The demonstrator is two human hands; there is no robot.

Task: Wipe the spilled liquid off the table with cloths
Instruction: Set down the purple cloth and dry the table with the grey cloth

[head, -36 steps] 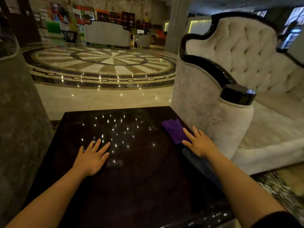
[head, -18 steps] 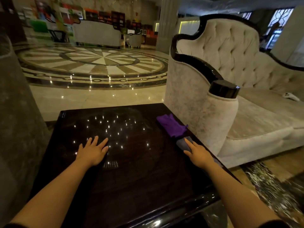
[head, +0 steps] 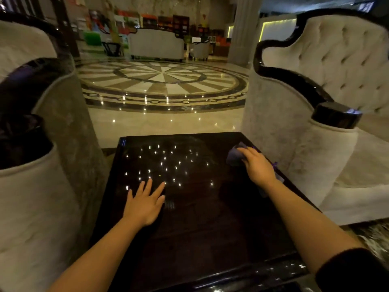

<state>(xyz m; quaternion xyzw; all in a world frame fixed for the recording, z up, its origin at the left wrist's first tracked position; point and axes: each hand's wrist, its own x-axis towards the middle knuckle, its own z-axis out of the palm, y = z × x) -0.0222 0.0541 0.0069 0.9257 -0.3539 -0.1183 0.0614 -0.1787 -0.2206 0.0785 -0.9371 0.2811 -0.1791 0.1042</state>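
Note:
A dark glossy table [head: 189,228] fills the lower middle of the head view, with many small light reflections across its far half. My left hand [head: 145,201] lies flat on the table, fingers spread, holding nothing. My right hand [head: 255,165] presses down on a greyish-purple cloth [head: 233,155] near the table's far right edge; the fingers curl over it. A sliver of purple cloth [head: 273,164] shows behind the wrist at the right edge. No spilled liquid can be told apart from the reflections.
A pale tufted sofa with a black-capped armrest [head: 334,114] stands close along the table's right side. Another pale armchair [head: 37,175] crowds the left side. Beyond the table lies a shiny marble floor with a round pattern [head: 162,81].
My right hand has moved forward along the right edge and now covers a cloth nearer the far corner. The camera has swung left. My left hand has stayed flat in place.

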